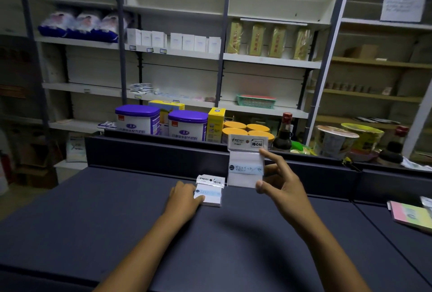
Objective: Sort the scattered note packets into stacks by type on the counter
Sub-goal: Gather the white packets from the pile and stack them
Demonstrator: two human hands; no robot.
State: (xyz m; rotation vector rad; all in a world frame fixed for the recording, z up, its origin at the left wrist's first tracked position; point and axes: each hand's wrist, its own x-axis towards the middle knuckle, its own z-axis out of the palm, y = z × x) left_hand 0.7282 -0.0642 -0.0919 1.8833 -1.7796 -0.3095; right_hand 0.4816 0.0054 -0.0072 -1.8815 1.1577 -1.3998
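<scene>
While the right hand (278, 188) pinches one white note packet (246, 165) between thumb and fingers and holds it up in the air, the left hand (184, 200) lies flat on the white stack (209, 192), pressing it down without gripping. That stack sits on the counter (117, 221), just below and to the left of the held packet. I think the packet should come down flat, label up, edges lined up, and the left hand should slide off first. I count one packet held, one white stack, and one pile of coloured packets (411, 215) far to the right.
</scene>
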